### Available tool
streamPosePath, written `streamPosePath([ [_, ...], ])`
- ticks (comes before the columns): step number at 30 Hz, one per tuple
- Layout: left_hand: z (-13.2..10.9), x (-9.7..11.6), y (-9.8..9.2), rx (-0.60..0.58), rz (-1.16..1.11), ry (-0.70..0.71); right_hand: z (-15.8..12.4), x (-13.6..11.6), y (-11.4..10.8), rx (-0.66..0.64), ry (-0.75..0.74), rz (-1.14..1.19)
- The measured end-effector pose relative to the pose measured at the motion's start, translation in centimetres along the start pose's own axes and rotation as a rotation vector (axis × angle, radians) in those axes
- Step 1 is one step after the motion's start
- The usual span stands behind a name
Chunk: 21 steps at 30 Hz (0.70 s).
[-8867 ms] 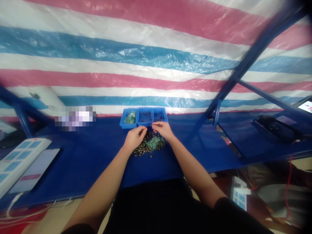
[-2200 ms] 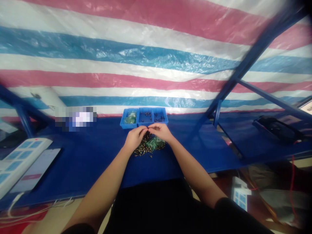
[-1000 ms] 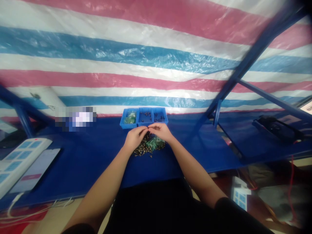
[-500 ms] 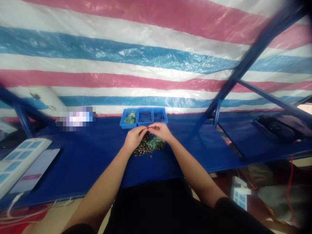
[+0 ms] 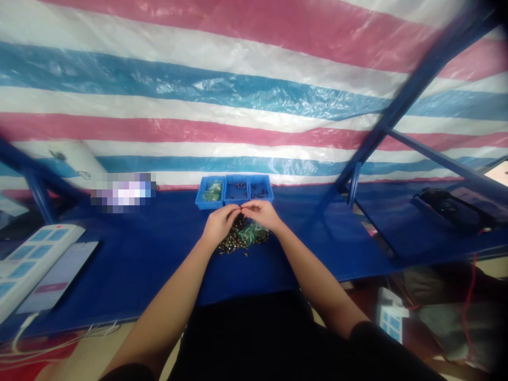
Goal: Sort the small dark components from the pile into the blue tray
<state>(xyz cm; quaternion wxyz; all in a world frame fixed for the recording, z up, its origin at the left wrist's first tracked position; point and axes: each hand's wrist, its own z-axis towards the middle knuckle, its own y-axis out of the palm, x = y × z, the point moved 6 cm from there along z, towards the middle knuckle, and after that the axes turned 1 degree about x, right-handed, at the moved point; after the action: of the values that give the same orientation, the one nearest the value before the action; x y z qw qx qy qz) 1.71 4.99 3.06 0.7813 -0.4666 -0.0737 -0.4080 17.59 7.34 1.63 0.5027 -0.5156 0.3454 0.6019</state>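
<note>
The left hand (image 5: 218, 225) and right hand (image 5: 262, 213) meet at the fingertips just in front of a blue three-compartment tray (image 5: 199, 197); anything between them is too small to tell. Just nearer the person than the tray, small metal parts (image 5: 229, 245) lie heaped around a green plastic bag (image 5: 251, 234) on the blue desk (image 5: 138, 254).
</note>
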Motion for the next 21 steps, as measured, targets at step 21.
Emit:
streamPosePath([
  [21,0.01,-0.04,0.01,0.019,0.009,0.005,0.03,-0.12,-0.08,0.003,0.001,-0.017],
])
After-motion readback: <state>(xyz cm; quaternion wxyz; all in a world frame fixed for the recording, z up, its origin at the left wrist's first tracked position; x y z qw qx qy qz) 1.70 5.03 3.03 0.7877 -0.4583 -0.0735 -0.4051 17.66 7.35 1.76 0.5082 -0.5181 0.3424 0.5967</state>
